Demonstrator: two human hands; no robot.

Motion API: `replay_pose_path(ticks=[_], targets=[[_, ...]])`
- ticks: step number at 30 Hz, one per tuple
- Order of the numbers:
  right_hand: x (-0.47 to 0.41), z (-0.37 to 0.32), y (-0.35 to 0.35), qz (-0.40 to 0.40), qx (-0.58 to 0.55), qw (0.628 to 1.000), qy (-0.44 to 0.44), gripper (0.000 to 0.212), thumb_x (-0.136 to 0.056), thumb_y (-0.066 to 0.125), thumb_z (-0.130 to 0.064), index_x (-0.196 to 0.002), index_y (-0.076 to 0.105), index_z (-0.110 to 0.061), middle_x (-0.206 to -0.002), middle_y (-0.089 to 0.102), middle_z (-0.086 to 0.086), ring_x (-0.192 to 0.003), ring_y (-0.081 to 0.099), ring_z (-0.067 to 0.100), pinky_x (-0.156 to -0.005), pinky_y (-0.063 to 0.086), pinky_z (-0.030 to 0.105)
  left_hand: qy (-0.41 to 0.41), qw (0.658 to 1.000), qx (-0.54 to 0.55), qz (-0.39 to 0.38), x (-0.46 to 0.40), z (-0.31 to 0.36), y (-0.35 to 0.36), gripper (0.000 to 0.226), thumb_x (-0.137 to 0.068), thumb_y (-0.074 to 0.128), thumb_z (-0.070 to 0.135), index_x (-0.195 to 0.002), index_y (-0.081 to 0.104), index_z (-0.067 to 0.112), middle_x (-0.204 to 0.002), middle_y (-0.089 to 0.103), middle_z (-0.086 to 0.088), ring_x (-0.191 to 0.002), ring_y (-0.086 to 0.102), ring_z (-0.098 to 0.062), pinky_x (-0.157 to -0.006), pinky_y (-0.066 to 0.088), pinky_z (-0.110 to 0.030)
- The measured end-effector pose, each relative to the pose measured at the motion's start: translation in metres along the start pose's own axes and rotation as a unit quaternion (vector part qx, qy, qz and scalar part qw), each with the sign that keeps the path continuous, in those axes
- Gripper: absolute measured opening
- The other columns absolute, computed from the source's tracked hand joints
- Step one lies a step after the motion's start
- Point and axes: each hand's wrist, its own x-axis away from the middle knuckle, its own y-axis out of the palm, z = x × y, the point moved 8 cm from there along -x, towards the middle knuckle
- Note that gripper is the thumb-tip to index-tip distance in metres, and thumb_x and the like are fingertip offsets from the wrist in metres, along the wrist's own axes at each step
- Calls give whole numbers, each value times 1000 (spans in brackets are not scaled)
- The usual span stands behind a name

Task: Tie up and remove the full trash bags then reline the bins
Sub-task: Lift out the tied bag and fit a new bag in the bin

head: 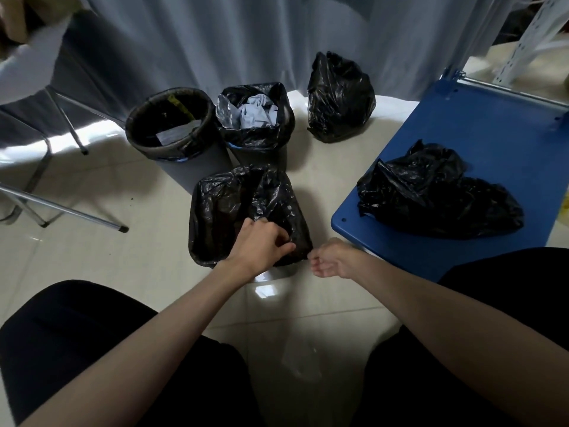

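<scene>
Near bin (246, 217) sits at frame centre on the tiled floor (123, 257), a black liner (215, 204) draped over its rim and crinkled down inside. Left hand (261, 246) is on the liner at the bin's lower edge, fingers curled, pinching the plastic at the rim. Right hand (331, 258) is just beside the bin's lower-right corner, fingers loosely curled, fingertips at the liner edge; can't tell whether it actually has hold of any plastic.

Two more bins stand above, touching each other: round bin (169, 118) upper left of centre, lined black, paper scrap and a yellow strip inside; full bin (257, 115) right of it, stuffed with crumpled grey-white waste, bag mouth untied. Tied black bag (340, 97) stands on the floor, upper right of centre, near the grey curtain (215, 35). Loose black bags (437, 195) lie heaped on a blue platform (492, 124) at right. Metal chair legs (61, 208) at left. Person's dark-clad knees fill both bottom corners.
</scene>
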Motion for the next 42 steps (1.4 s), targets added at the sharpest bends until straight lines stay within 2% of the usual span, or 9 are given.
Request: replay_pose_path(ticks=[6, 10, 14, 18, 21, 26, 34, 39, 42], targets=[[9, -23, -4, 27, -79, 996, -40, 10, -102, 45, -3, -98, 52, 1, -78, 61, 14, -67, 64, 22, -72, 57, 33, 28, 998, -3, -55, 20, -27, -11, 24, -77, 72, 49, -94, 73, 31, -96, 68, 11, -99, 60, -12, -86, 44, -30], [10, -40, -7, 66, -149, 982, -95, 18, -99, 47, 2, -116, 47, -2, -95, 65, 19, -83, 68, 27, -68, 60, 30, -19, 996, 48, -68, 17, -32, -9, 12, -78, 73, 38, -89, 74, 32, -91, 72, 11, -91, 66, -14, -77, 50, -27], [13, -49, -10, 109, -162, 970, -143, 24, -93, 49, 4, -111, 48, -12, -118, 58, 13, -106, 64, 26, -81, 59, 32, -78, 980, 182, 2, -8, -23, -10, 8, -78, 77, 31, -86, 76, 30, -81, 73, 10, -80, 67, -10, -82, 53, -30], [14, -34, -12, 114, -142, 979, -92, 23, -96, 45, 2, -116, 49, -8, -101, 54, 8, -97, 60, 22, -86, 58, 37, -109, 934, 329, 84, -26, -20, -20, 27, -81, 77, 16, -107, 70, 22, -87, 74, 7, -67, 68, -7, -81, 57, -30], [17, -25, -1, 56, -102, 992, -54, 6, -96, 50, -2, -97, 55, -5, -97, 60, 12, -93, 61, 23, -82, 58, 36, -66, 968, 238, 34, -23, -26, -31, 20, -76, 82, 28, -93, 73, 22, -84, 72, 9, -73, 64, -5, -79, 52, -25], [17, -31, 18, -2, -71, 994, -80, 12, -98, 51, -4, -106, 60, -6, -108, 63, 17, -99, 65, 25, -81, 58, 36, -70, 985, -16, -158, 15, -67, -17, 20, -66, 80, 44, -70, 66, 31, -73, 70, 11, -76, 64, -13, -66, 42, -26], [19, -30, 28, -1, -69, 995, -72, 9, -97, 46, 2, -95, 54, -4, -108, 58, 19, -101, 63, 31, -87, 56, 40, -31, 999, 36, -19, -3, -27, -18, 14, -78, 71, 46, -76, 73, 32, -80, 73, 12, -84, 67, -14, -86, 45, -34], [5, -23, 15, 49, -113, 990, -68, 28, -101, 42, -2, -128, 49, -2, -122, 60, 13, -109, 61, 24, -78, 57, 33, -7, 995, 95, 20, -15, 4, -9, 15, -81, 74, 37, -93, 76, 27, -91, 75, 5, -88, 68, -20, -89, 47, -40], [-1, -26, 10, 41, -139, 986, -79, 31, -100, 45, -2, -129, 55, -3, -122, 65, 15, -108, 65, 25, -69, 56, 27, 3, 994, 102, 29, -15, 7, -7, 16, -82, 73, 35, -95, 76, 27, -91, 75, 4, -88, 67, -22, -89, 46, -40]])
